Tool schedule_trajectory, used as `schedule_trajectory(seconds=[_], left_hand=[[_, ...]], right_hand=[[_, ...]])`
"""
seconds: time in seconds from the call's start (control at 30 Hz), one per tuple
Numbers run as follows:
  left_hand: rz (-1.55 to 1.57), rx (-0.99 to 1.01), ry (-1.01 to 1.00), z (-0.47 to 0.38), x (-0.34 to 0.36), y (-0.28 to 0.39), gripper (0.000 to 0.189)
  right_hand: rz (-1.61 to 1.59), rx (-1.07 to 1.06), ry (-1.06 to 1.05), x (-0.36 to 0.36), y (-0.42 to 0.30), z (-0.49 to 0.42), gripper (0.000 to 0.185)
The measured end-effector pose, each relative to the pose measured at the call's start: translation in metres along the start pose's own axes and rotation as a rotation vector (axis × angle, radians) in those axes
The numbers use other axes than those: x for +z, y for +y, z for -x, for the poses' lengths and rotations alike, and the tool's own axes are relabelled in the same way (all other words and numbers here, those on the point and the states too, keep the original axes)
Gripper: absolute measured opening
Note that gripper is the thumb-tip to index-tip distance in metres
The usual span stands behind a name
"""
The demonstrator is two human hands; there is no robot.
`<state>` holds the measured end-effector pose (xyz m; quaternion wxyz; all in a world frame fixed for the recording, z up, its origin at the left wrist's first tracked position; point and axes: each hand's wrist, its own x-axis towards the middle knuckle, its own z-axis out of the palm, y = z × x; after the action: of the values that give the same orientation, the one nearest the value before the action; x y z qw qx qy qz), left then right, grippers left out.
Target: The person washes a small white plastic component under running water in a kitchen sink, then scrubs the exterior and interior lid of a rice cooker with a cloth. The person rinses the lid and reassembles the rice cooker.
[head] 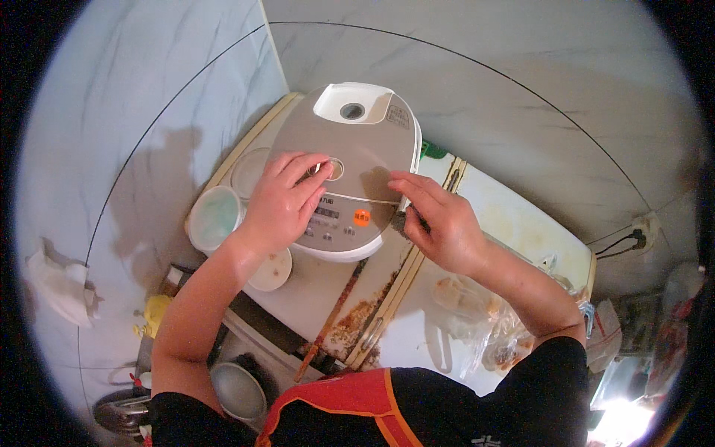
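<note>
A rice cooker (357, 145) with a grey-brown closed lid and a white rim stands before me, with a round steam vent at its far end. My left hand (287, 195) is on the left side of the lid, its fingertips at the round part in the lid's middle. The hand covers part of the control panel. My right hand (444, 218) is at the cooker's right edge, thumb and fingers apart, with a dark scouring pad (400, 221) beside its thumb. How firmly this hand touches the pad is unclear.
A lidded plastic tub (215, 218) and a pale round dish (272, 271) sit left of the cooker. Crumpled clear plastic bags (491, 324) lie at the right. A thin rusty-brown stick (335, 318) lies in front. Tiled walls rise behind; a plug (638, 239) sits in a wall socket.
</note>
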<state>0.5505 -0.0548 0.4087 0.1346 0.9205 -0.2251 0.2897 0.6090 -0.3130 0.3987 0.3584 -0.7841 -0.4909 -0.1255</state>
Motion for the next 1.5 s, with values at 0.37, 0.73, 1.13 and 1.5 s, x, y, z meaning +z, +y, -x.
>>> schedule_trajectory(seconds=[0.37, 0.73, 1.13, 1.5], left_hand=[[-0.055, -0.047, -0.025, -0.014, -0.027, 0.005, 0.062], [-0.245, 0.07, 0.123, -0.196, -0.031, -0.097, 0.048], [0.144, -0.217, 0.068, -0.241, -0.018, -0.104, 0.037], [-0.358, 0.306, 0.564, -0.205, 0.009, -0.11, 0.027]], right_hand=[[-0.01, 0.291, 0.229, -0.027, 0.042, 0.009, 0.033], [-0.263, 0.676, 0.249, -0.021, 0.085, 0.012, 0.023], [-0.736, 0.896, 0.146, 0.01, 0.09, 0.018, 0.021], [0.078, 0.19, 0.496, -0.031, 0.091, -0.095, 0.041]])
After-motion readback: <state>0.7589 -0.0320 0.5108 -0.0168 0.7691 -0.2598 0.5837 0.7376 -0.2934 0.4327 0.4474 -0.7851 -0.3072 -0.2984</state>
